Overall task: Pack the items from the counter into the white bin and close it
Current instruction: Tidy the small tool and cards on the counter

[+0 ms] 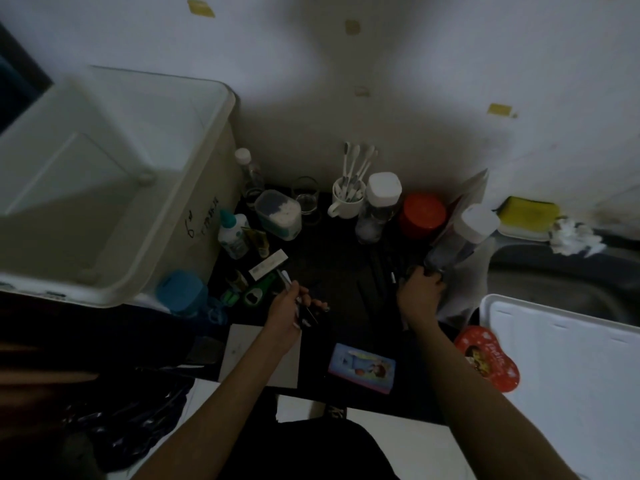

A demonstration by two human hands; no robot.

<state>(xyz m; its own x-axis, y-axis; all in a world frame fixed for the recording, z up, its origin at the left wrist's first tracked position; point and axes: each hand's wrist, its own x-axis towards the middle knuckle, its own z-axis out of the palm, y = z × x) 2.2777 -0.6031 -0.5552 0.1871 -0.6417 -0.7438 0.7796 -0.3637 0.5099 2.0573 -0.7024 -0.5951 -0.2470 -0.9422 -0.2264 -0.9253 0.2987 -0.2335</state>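
1. I take the white bin as my landmark; it stands open at the far left, its long axis running from near left to far right, the mouth facing up; I can see nothing inside it.
2. Its lid lies flat well to the right of the bin, past both hands, at the counter's near right edge.
3. The dark counter starts just right of the bin; its far edge meets the wall, and the barest stretch lies between my two hands.
4. Right of the bin along the wall I count one mug holding several toothbrushes, heads up; two white-capped jars, one upright and one tilted; one red-lidded tub.
5. Just beside the bin's right wall: one cotton-swab box, one small bottle, one blue cup.
6. Near edge, right of the bin: one red heart-shaped tin, one blue card packet.
7. My right hand curls round the base of the tilted jar, whose cap points away to the far right.
8. My left hand pinches a few thin pens, tips pointing toward the bin.
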